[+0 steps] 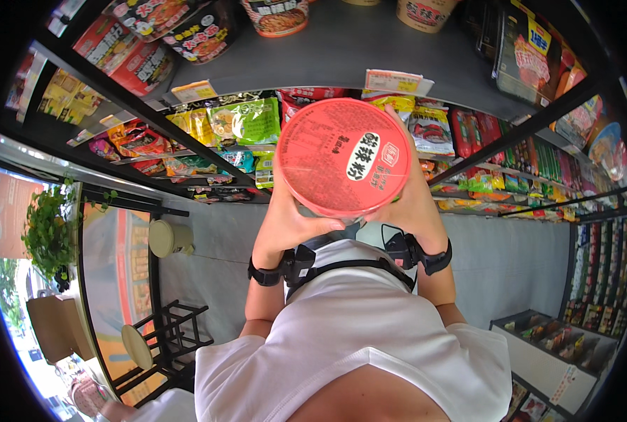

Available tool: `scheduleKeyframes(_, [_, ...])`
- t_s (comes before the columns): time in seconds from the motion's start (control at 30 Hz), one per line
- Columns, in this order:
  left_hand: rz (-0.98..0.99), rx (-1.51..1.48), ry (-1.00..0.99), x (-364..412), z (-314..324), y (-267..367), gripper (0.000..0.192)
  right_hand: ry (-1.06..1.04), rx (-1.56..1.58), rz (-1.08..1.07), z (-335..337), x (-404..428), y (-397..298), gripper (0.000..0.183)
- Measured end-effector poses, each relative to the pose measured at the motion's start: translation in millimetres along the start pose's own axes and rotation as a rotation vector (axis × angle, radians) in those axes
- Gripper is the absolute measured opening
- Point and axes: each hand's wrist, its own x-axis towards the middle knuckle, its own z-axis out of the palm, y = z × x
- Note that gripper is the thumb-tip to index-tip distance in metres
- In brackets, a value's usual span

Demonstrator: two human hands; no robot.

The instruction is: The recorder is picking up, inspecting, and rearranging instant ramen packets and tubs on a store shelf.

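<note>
A round instant noodle tub (324, 158) with a red printed lid is held up in front of my chest, its lid facing the camera. My left hand (292, 211) grips its left side, the thumb lying along the near rim. On the opposite side my right hand (411, 195) wraps around the tub, with fingertips showing past the upper right rim. The tub's side wall is mostly hidden beneath the lid. Just beyond the tub runs a dark grey shelf (313, 60) with a paper price tag (392, 80) on its front edge.
Noodle bowls (202, 37) stand at the shelf's left, and black plastic packs (527, 58) at its right. Bagged foods (245, 121) fill lower shelves. A bin (168, 238), a stool (136, 345) and a hanging plant (49, 232) are leftward. A divided display bin (550, 348) stands right.
</note>
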Motion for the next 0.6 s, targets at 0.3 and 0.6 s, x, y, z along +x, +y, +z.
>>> scheduleKeyframes(0.3, [0.244,-0.126,0.076,14.6,18.9,0.5,0.137,-0.003,-0.154,-0.108,-3.5,-2.3,11.8,0.127])
scheduleKeyframes(0.6, [0.213,-0.091,0.028,10.3,15.0,0.4,0.136,-0.004,-0.072,-0.107,-3.3,-9.2,10.9,0.119])
